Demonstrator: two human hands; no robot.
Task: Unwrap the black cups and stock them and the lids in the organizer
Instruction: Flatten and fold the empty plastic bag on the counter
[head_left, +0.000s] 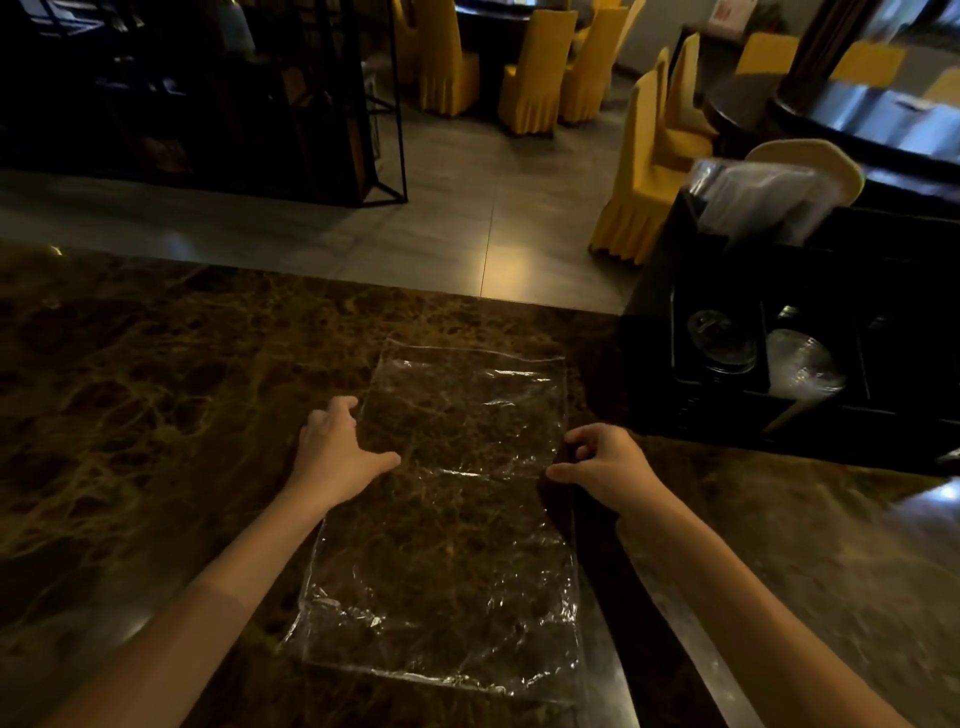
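While your left hand presses flat and open on the empty clear wrapper on the desk, your right hand pinches its edge; lids sit in the black organizer. Slick film may slip.

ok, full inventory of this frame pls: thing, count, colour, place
plastic bag: 1, clear, flat on the counter between the hands
counter: 1, brown marble, foreground
organizer: 1, black, right on the counter
lids: count unclear, clear, in organizer compartments
wrapped packs: count unclear, whitish, organizer top
chairs: several, yellow covers, background
shelf: 1, black, far left
left hand: on the bag's left edge
right hand: at the bag's right edge
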